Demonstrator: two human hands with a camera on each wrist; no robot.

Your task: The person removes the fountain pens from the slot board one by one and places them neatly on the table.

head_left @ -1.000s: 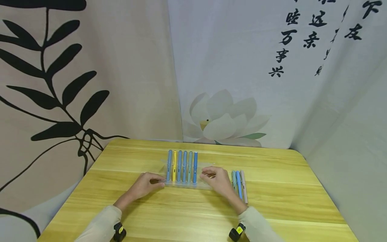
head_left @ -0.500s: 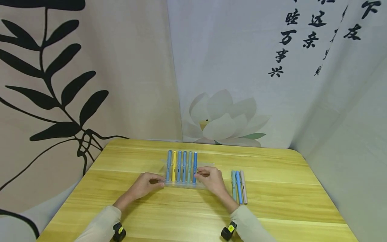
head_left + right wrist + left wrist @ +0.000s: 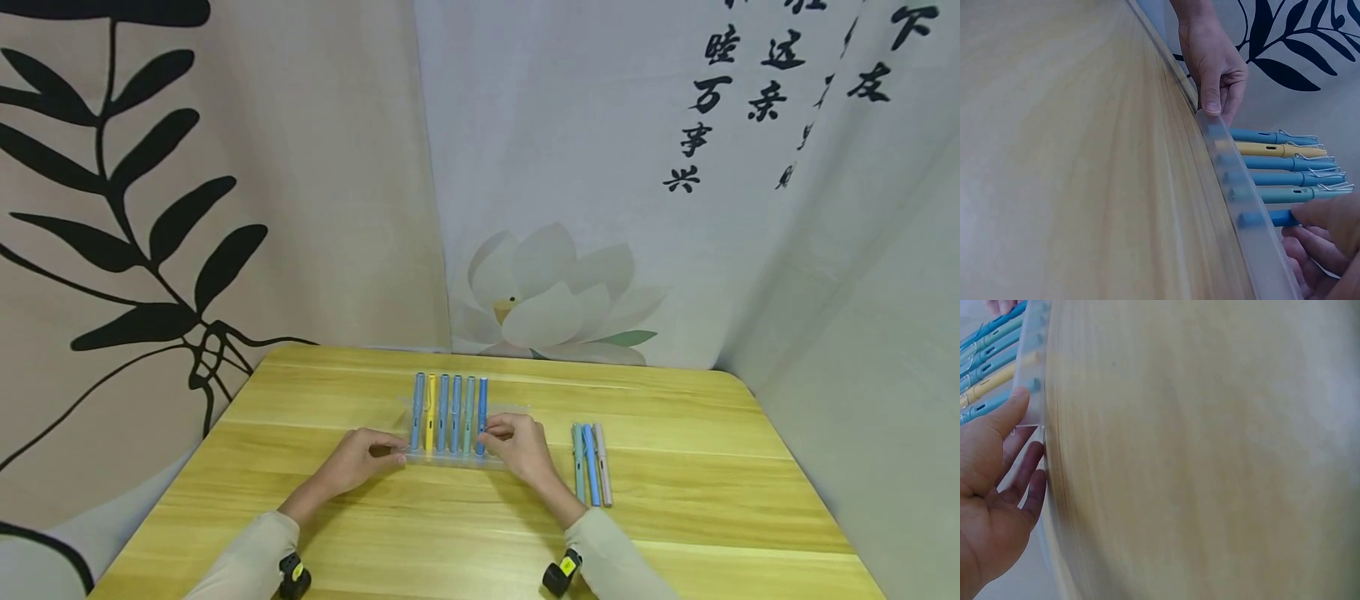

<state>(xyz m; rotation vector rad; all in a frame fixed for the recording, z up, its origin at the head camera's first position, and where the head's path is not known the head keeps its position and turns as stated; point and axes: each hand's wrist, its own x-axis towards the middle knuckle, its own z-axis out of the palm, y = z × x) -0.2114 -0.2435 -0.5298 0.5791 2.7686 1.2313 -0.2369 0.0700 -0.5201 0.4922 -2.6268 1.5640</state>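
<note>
Head view: the row's rightmost blue pen (image 3: 483, 404), in the clear holder (image 3: 459, 459) on the desk (image 3: 442, 533), is pinched by the right hand (image 3: 521, 448); the holder's left end is pinched by the left hand (image 3: 358, 461). Holder should be braced, pen aligned with the adjacent green pen (image 3: 469, 412).

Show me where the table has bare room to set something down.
The table is bare right of the three loose pens, left of the left hand, and between the sleeves, on the near side of the clear holder. It is crowded along the holder, where six pens sit in a row and the right hand pinches the rightmost pen.
</note>
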